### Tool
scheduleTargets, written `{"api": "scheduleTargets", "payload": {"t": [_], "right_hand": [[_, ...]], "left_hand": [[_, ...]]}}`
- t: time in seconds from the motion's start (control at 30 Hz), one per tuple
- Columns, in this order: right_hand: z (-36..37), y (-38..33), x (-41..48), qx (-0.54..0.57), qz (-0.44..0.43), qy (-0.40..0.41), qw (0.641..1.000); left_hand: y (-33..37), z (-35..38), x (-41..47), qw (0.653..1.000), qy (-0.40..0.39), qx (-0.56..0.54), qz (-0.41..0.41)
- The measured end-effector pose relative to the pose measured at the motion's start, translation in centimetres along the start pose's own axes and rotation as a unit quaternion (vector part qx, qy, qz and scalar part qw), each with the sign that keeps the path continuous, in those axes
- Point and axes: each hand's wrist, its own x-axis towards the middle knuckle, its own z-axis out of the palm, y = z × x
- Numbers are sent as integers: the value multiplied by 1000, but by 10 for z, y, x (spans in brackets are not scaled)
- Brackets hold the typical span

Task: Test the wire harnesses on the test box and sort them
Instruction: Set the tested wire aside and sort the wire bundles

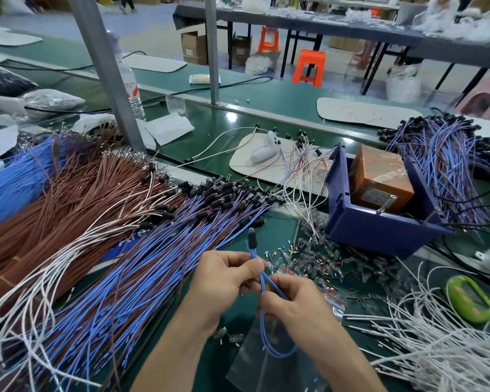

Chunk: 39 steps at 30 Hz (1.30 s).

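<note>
Harness (262, 282): I see it held over the near edge of the tabletop, about mid-width, between both hands. The left hand (224, 275) pinches the wire between thumb and forefinger below the plug (251, 236). The right hand (292, 298) pinches it lower down, fingers curled.

Surroundings: a wide pile (153, 264) of blue-brown harnesses fans across the left half, just beside the left forearm. Brown wires (82, 188) lie beyond it toward the left edge. Small parts (323, 258) litter the tabletop between the hands and the blue bin (379, 230), which holds the orange test box (379, 179). A second pile (450, 165) lies behind the bin. White wires (436, 349) crowd the near right corner beside a green timer (471, 298).

Condition: blue wire, black plug upright at the top, a loop hanging below the right hand over a clear bag (266, 363).

Not determined: the stretch of wire inside the right fingers is hidden, and the test box label is too small to read.
</note>
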Motion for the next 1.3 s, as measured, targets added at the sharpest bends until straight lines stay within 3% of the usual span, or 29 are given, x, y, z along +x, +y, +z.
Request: {"api": "scheduleTargets", "payload": {"t": [0.23,0.37,0.6,0.67,0.73,0.8,0.87,0.93,1.0,1.07,1.17,1.3], "right_hand": [[1,-2,3,69,38,-19,997],[0,-3,5,2,21,-20,1000],[-1,-7,4,5,11,-24,1000],[-4,-8,2,7,14,-24,1000],[-9,-8,-1,7,22,-18,1000],[-16,-8,-3,6,30,-17,999],[-19,-8,-1,6,35,-10,999],[-17,-10,4,-5,36,1,999],[-10,-15,9,-21,24,-7,999],[-5,-21,12,-41,8,-24,999],[-7,-24,15,-66,-7,-27,997],[-16,-22,19,-69,3,-15,998]], "left_hand": [[-3,0,1,1000,5,2,6],[-4,-4,3,999,13,25,15],[4,-19,7,994,-35,103,9],[16,-41,12,991,7,133,30],[28,-75,30,992,85,93,16],[35,-102,46,994,83,58,-29],[35,-119,54,989,119,-50,-68],[29,-102,41,977,143,-156,-21],[18,-60,20,988,128,-76,44],[0,-23,18,987,90,121,59],[-5,-13,35,919,148,357,75],[-6,-18,42,841,224,469,146]]}}
